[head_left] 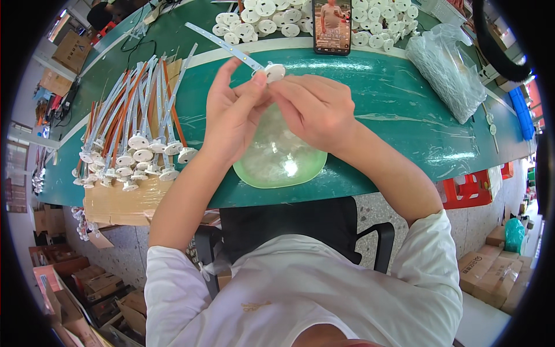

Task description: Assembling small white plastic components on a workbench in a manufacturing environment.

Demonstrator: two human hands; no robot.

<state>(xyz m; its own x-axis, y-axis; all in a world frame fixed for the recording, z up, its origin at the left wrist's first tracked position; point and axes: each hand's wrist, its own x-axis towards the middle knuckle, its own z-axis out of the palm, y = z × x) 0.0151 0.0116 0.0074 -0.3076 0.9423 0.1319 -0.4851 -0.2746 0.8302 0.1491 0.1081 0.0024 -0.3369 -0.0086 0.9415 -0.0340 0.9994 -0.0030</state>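
Observation:
Above the middle of the table, my left hand [231,118] is closed around the end of a pale LED strip [222,44], which points up and to the left. A white round disc [275,72] sits at the strip's lower end. My right hand [321,110] is closed beside it, thumb and fingers pinched at the disc's lower edge; the fingertips hide any small part between them. Under both hands rests a translucent green bowl [280,180], its contents too hazy to make out.
Many LED strips with white discs [139,141] lie on cardboard [124,208] at left. White discs [266,26] are heaped at the back around an upright phone [332,43]. A filled clear plastic bag [448,72] stands at right. A black chair [289,222] is at the table's front edge.

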